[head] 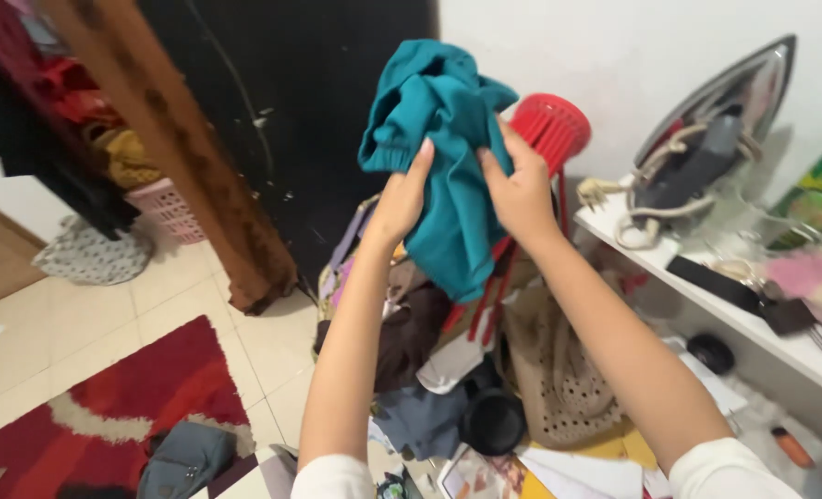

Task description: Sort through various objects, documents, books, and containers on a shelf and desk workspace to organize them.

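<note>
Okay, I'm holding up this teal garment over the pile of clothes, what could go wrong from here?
The teal garment hangs bunched from your left hand and right hand, each with only a finger grip, so it might slip onto the clothes pile. The red stool stands right behind it, and the fabric could snag on its legs. The iron stands upright near the shelf edge; a wide swing might knock it.

Both arms raised, left hand (401, 199) and right hand (520, 189) pinching shut.
</note>
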